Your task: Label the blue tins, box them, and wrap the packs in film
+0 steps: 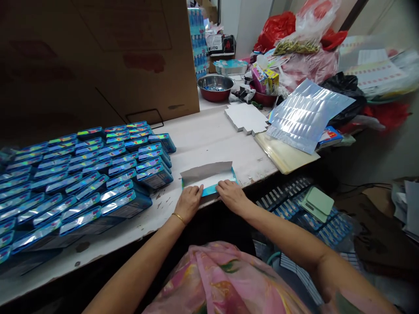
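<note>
In front of me, at the table's front edge, lies a partly folded cardboard box (211, 170), blue outside with a pale inside; its grey back flap stands up. My left hand (190, 199) grips the near left corner, thumb along the blue front wall. On the near right corner, my right hand (231, 195) is closed with its fingertips on the same wall. The undersides of both hands' grips are hidden. Left of my hands stand several rows of blue packs (108, 174) with shiny, rainbow-reflecting tops.
A large brown carton (137, 56) rises behind the packs. White flat card blanks (246, 117), a silvery sheet (307, 115) and a cream folder (284, 155) lie to the right. Farther back is a steel bowl (216, 95). Below the table sits a pale green scale (317, 203).
</note>
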`<state>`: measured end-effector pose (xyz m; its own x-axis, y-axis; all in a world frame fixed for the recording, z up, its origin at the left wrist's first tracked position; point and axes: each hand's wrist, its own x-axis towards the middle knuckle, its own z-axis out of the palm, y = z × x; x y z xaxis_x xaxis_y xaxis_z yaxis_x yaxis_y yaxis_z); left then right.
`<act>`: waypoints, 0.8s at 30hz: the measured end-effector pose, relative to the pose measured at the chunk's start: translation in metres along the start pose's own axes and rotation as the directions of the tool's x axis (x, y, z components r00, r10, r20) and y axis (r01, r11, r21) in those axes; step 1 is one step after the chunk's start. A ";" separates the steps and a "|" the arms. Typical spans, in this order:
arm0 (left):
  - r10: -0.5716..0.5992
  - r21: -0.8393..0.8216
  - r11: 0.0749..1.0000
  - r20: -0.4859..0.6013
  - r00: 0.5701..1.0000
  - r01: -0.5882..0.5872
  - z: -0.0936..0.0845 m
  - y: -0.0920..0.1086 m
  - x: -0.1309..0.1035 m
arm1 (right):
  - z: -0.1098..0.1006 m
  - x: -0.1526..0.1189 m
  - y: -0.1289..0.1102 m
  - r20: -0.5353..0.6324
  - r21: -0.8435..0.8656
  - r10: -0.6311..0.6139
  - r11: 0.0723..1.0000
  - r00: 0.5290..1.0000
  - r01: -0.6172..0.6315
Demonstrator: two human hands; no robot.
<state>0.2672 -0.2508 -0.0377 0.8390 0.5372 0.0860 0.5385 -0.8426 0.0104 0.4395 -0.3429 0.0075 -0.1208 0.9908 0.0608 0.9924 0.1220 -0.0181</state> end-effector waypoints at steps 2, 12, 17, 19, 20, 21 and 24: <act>0.022 0.014 1.000 0.053 0.998 -0.023 0.000 -0.001 0.001 | 0.014 0.004 -0.001 0.057 -0.022 0.001 1.000 0.998 0.001; 0.040 -0.040 0.999 0.120 0.992 -0.036 -0.009 -0.006 0.009 | 0.017 0.019 0.019 0.192 0.054 -0.046 0.998 0.980 0.036; -0.206 -0.138 0.973 -0.148 0.967 0.186 -0.041 -0.024 0.017 | -0.012 0.045 0.043 -0.126 0.098 -0.063 0.992 0.990 0.076; -0.333 -0.173 0.938 -0.206 0.920 0.300 -0.052 -0.035 0.033 | -0.018 0.062 0.054 -0.147 0.033 0.007 0.999 0.989 -0.002; -0.357 -0.199 0.924 -0.143 0.923 0.327 -0.056 -0.040 0.042 | -0.019 0.069 0.058 -0.084 -0.004 0.007 1.000 0.996 -0.007; -0.376 -0.221 0.906 -0.035 0.926 0.360 -0.058 -0.045 0.052 | -0.018 0.073 0.061 0.004 -0.031 -0.024 0.999 1.000 0.024; -0.339 -0.274 0.863 0.310 0.888 0.425 -0.058 -0.058 0.072 | -0.007 0.072 0.066 0.150 -0.013 -0.197 0.979 0.969 0.201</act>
<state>0.2922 -0.1658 0.0262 0.5865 0.7746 -0.2365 0.8001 -0.5086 0.3183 0.4960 -0.2638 0.0182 -0.3165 0.9445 -0.0877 0.9479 0.3184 0.0077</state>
